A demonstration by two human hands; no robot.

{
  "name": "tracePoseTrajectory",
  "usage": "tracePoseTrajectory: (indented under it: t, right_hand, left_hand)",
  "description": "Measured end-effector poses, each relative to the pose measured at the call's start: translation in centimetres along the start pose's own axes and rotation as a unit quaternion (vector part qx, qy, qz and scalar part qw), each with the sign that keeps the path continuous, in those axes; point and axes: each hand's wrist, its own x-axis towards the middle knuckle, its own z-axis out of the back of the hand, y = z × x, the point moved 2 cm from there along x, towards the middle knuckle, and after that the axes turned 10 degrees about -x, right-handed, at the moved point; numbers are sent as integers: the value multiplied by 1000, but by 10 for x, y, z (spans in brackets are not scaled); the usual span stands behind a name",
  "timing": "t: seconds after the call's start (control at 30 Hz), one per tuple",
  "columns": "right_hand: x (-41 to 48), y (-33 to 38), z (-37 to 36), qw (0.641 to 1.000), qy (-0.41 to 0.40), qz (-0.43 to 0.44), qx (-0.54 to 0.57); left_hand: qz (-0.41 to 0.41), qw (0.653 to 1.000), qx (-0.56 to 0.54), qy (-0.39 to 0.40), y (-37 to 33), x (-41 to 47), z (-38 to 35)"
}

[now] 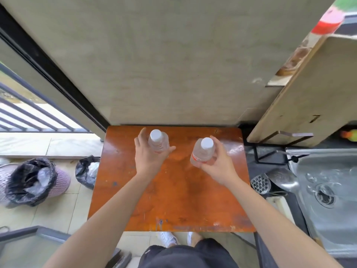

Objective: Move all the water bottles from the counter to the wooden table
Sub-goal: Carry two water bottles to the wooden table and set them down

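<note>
Seen from above, both of the person's bare arms reach out over the wooden table (173, 190), each hand with a clear water bottle that has a white cap. The left hand (148, 157) is loosely cupped around the left bottle (158, 143), thumb out to the right and fingers spread past its far side, so the grip looks slack rather than tight; whether the bottle already stands on the tabletop cannot be told from this angle. The right hand (218, 161) is wrapped around the right bottle (202, 152), fingers closed on its body just below the red-and-white label, and this bottle leans slightly toward the left (its base is hidden by the hand, so contact with the table is unclear). The two bottles sit well apart over the far half of the table, near the beige wall (164, 64). To the right of the table lies the dark counter with a steel sink (328, 190), a ladle (284, 179) and a slotted utensil (260, 184) beside it. On the tiled floor to the left stand a pink bin (58, 182) lined with a black bag and a second black bag (87, 171) just beside the table's edge. The person's white shoes (168, 238) show below the near edge.
</note>
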Motion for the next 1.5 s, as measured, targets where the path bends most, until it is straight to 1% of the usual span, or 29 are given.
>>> tracePoseTrajectory:
  t: [0.1,0.17,0.27,0.37,0.53,0.67,0.8,0.9,0.97,1.07,1.2,1.3,1.4,1.5]
  right_hand:
    - [-4,15,12,998,-16,64,-20]
    - [-2,24,16,994,-23,100,-35]
    - [13,31,20,995,-27,97,-29]
    - [34,41,28,995,-48,92,-12]
    - [76,70,33,994,-1,92,-52]
    - [107,91,31,994,5,105,-31]
    - [117,100,24,995,-38,89,-7]
    - [119,97,12,996,-19,82,-8]
    - [119,95,5,997,-13,75,3]
    - [119,93,1,995,-23,90,-23]
    - [118,84,5,992,0,122,-17]
    - [120,76,9,993,20,113,-21]
    - [122,77,8,993,66,94,-12]
    - [123,82,7,993,82,83,-7]
  left_hand:
    - [-36,996,-9,80,-6,6,18]
    - [-44,991,-9,125,-9,14,28]
    - [-34,988,-13,149,-14,26,34]
    - [-34,989,-19,145,-27,36,31]
    - [-23,990,-33,139,-46,69,17]
    - [-9,991,-39,130,-62,94,3]
    - [-26,992,-50,112,-67,99,-4]
    - [-58,992,-36,102,-62,100,-6]
    - [-60,993,-37,99,-56,103,-7]
    - [-59,992,-35,103,-59,101,-6]
    - [-35,992,-43,114,-63,103,-5]
    - [-18,992,-46,118,-63,104,-6]
    - [-42,991,-48,118,-64,101,-8]
    - [-57,991,-59,109,-63,98,-11]
